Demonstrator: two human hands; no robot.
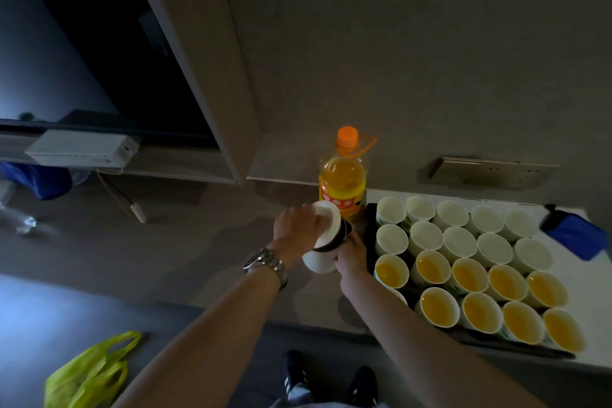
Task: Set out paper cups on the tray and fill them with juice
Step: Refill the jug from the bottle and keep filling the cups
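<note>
A dark tray [370, 228] on the white counter carries several white paper cups in rows. The back rows hold empty cups [426, 237]; the front rows hold cups of orange juice [433, 271]. An orange juice bottle [343, 180] with an orange cap stands upright just left of the tray's far corner. Left of the tray, both hands hold a white container with a dark band [326, 242], tilted on its side. My left hand [296, 228] grips its upper end, my right hand [351, 253] grips its lower side. What the container is cannot be told.
A blue pouch [574, 235] lies on the counter right of the tray. A yellow-green plastic bag [89, 371] lies on the floor at lower left. A white box [82, 147] sits on a ledge at left. My shoes [331, 378] stand below the counter edge.
</note>
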